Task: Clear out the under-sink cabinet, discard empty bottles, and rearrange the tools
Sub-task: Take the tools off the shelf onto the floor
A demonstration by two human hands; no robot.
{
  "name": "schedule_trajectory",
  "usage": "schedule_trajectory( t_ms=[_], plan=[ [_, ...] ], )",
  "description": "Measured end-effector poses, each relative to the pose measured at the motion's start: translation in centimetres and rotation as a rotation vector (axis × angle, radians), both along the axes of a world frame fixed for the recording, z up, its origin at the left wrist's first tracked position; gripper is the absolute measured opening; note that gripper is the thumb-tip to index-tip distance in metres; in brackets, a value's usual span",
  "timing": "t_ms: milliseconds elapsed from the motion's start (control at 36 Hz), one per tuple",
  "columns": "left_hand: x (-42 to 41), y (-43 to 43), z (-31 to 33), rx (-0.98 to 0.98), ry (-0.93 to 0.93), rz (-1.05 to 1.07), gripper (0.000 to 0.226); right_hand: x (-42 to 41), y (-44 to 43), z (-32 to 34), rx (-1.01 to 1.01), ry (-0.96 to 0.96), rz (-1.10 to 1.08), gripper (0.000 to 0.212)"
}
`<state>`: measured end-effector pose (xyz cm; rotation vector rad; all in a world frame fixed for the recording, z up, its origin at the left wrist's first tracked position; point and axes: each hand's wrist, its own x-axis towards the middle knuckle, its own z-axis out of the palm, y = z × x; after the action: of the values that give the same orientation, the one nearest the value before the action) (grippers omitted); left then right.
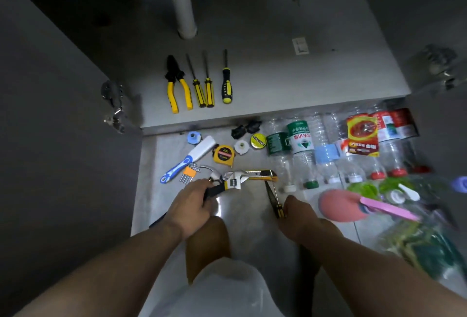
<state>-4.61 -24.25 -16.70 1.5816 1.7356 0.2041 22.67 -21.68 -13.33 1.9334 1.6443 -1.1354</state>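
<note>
- Yellow-handled pliers [173,75] and three screwdrivers [209,94] lie in a parallel row on the cabinet floor [278,76], handles toward the person. Probably the sorted set, already put back.
- Blue-white scraper [188,158], hex keys [188,172] and tape measure [223,155] lie loose on the floor tiles [247,215] just outside the cabinet, likely waiting their turn.
- Left grip [192,203] has its fingers curled round a black handle, seemingly that of the adjustable wrench [233,181], which has a steel head with yellow trim. A hammer head [212,170] touches it, so not certain.
- Yellow utility knife [262,174] sits just beside the wrench head.
- Right grip [298,213] pinches a thin yellow-black tool [276,205], dark tip pointing away; tool type unclear.
- Clear bottles [302,140] lie side by side, caps toward the person. They look empty, grouped for discard.
</note>
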Motion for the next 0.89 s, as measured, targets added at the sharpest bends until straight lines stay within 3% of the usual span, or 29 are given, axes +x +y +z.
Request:
schedule_trajectory(
  t_ms=[250, 417, 694, 889],
  plan=[
    [-2.7, -0.6, -2.2, -0.040, -0.025, -0.127, 0.030, 0.6, -0.1, -1.6, -0.101, -0.088, -0.056, 0.044],
    [-2.8, 0.2, -2.9, -0.013, 0.009, -0.221, 0.030, 0.4, 0.6, -3.3, -0.065, -0.115, -0.089, 0.039],
    [-1.3, -0.5, -2.8, -0.063, -0.075, 0.067, 0.045, 0.2, 1.1, -3.2, 0.024, -0.182, -0.175, 0.040],
    [-1.4, 1.1, -0.1, 0.051, 0.009, 0.063, 0.027, -1.4, 3.3, -0.1, 0.049, -0.012, -0.021, 0.022]
  ],
)
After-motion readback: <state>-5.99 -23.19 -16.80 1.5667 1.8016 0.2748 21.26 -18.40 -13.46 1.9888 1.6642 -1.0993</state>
